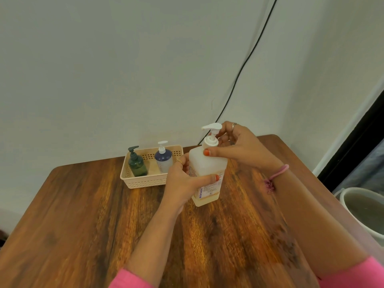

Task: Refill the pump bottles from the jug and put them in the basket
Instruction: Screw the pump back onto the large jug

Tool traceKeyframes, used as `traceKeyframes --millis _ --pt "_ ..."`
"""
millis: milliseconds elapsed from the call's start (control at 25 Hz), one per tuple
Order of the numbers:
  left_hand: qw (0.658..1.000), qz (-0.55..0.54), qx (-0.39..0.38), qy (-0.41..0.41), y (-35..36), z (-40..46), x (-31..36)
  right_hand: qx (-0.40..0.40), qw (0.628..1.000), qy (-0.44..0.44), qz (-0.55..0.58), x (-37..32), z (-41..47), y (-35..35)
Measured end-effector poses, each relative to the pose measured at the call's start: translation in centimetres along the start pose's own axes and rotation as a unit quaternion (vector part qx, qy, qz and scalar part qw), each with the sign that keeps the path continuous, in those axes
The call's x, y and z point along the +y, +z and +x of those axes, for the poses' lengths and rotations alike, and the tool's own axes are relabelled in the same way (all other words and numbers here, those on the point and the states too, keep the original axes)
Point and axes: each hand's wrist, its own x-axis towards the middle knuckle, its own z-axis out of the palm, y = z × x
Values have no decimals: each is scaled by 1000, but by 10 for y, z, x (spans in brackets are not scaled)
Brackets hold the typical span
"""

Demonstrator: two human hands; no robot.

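Left hand (182,183) clamps translucent square plastic pump bottle (207,175), upright on brown wooden table (83,215); right hand (239,146) pinches its white pump collar (211,141). Beige perforated plastic basket (145,181) lies at 10 o'clock, nearer the left hand.

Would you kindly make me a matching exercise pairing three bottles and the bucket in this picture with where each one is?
Things:
1. Dark green pump bottle
2. Purple-topped pump bottle with white pump
3. Translucent square pump bottle
4. White bucket

Places:
A. Held in both hands above the table
B. Left side of the beige basket
C. Beyond the table's right edge
D. Right side of the basket

Pairs: 1-B, 2-D, 3-A, 4-C
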Motion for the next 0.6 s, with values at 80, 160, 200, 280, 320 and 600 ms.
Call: traceKeyframes --millis 80,160,200,280,320,600 --pt "1000 -2 -2 1 0 0 -2 7 1000 15 -6 4 1 3" --pt "1000 1 -3 3 -1 0 -3 -54 998 18 7 4 1 -2" --pt "1000 1 -4 5 -1 0 -3 -85 996 14 20 3 1 -5" --pt "1000 -3 -4 6 -1 1 -4 -85 996 5 19 3 0 -4" --pt "1000 -3 -2 5 -1 1 -4 -54 999 1 -6 3 0 -1" --pt "1000 -4 21 -1 -3 -1 -10 144 988 -28 -56 11 -5 35"
